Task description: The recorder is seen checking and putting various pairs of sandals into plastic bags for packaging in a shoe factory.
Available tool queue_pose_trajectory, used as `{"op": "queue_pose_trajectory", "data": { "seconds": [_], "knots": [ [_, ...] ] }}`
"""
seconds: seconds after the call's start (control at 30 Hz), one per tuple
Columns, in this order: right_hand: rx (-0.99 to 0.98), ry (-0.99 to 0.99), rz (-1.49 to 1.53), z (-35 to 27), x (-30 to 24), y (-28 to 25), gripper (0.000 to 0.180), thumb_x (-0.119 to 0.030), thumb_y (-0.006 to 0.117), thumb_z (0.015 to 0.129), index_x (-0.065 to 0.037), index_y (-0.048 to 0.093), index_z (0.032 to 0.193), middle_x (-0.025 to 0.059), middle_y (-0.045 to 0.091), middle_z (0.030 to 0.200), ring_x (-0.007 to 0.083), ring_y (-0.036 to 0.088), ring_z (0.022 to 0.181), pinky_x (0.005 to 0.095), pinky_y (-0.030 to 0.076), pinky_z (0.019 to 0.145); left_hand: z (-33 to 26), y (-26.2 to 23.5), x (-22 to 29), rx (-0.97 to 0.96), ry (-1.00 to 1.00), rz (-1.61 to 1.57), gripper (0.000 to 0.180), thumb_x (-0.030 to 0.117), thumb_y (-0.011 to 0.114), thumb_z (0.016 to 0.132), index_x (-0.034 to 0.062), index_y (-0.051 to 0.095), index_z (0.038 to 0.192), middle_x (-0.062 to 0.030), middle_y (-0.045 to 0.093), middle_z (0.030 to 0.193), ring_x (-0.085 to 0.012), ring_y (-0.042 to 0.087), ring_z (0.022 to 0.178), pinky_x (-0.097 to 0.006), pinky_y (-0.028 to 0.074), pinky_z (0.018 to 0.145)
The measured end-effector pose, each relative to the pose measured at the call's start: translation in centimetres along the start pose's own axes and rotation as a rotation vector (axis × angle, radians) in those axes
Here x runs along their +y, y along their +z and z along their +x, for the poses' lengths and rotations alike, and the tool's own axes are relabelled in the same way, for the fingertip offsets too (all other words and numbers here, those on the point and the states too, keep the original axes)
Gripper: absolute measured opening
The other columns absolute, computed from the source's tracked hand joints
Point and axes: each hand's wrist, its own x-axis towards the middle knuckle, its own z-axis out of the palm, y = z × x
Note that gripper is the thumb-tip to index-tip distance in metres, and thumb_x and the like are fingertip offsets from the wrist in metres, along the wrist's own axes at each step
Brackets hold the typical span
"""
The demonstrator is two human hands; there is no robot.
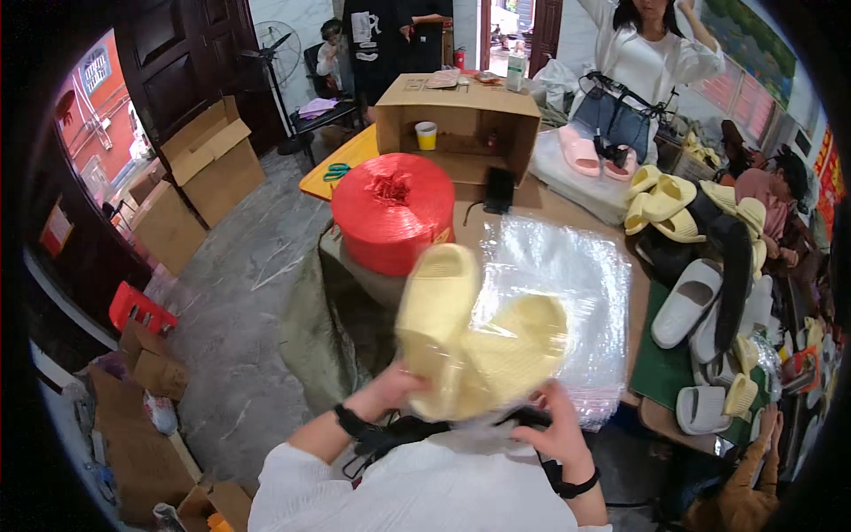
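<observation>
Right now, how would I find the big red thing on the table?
Find the open cardboard box standing at the far end of the long table. Right in front of it, nearer the person's hands, sits the red spool of plastic string. It is the only big, round, bright red thing on the table; the slippers held nearby are pale yellow.

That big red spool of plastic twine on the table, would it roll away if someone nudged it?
Probably not: the red twine spool appears to stand on its flat end, so it should slide rather than roll. It looks thickly wound, so likely heavy for its size. Its glossy wrap may feel slippery.
</observation>
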Motion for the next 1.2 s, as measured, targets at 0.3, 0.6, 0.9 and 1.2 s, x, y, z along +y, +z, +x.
{"op": "queue_pose_trajectory", "data": {
  "seconds": [0.3, 0.6, 0.9, 1.2],
  "knots": [
    [0.405, 0.154, -0.027, -0.8, 3.6, -1.2, 0.024, -0.002, 0.070, 0.080, -0.002, 0.066, 0.103, 0.0064, 0.063, 0.097, 0.0161, 0.060, 0.081, 0.0272, 0.046, 0.067, -17.2, -23.1, 1.8, 0.673, -0.108, -0.112, 0.053, 0.020, 0.061, 0.086, -0.0065, 0.055, 0.131, -0.0194, 0.067, 0.119, -0.0307, 0.068, 0.106, -0.041, 0.054, 0.095],
    [0.529, 0.270, -0.077, -3.7, 3.7, -1.2, 0.008, 0.000, 0.066, 0.086, -0.001, 0.066, 0.094, 0.0021, 0.062, 0.086, 0.0097, 0.057, 0.078, 0.0233, 0.044, 0.067, 0.7, -22.2, -1.9, 0.732, -0.167, -0.172, 0.036, 0.017, 0.060, 0.092, 0.0015, 0.056, 0.124, -0.0124, 0.069, 0.112, -0.0280, 0.069, 0.095, -0.044, 0.060, 0.080],
    [0.767, 0.300, -0.081, -6.0, 5.9, -3.5, 0.005, 0.000, 0.066, 0.088, 0.000, 0.065, 0.092, 0.0016, 0.061, 0.084, 0.0085, 0.056, 0.076, 0.0230, 0.044, 0.067, 8.9, -24.9, -4.0, 0.985, 0.124, 0.530, 0.082, 0.073, 0.053, 0.088, 0.0066, 0.053, 0.137, -0.0091, 0.061, 0.129, -0.0244, 0.057, 0.118, -0.042, 0.049, 0.095],
    [1.005, 0.217, -0.317, -7.0, 5.6, -9.3, 0.009, -0.005, 0.070, 0.088, -0.001, 0.066, 0.095, 0.0037, 0.059, 0.082, 0.0101, 0.055, 0.070, 0.0242, 0.043, 0.060, 7.0, -12.9, 0.6, 0.889, 0.675, 0.636, 0.035, 0.014, 0.056, 0.101, -0.0005, 0.050, 0.133, -0.0118, 0.052, 0.134, -0.0219, 0.051, 0.121, -0.033, 0.040, 0.104]
  ]
}}
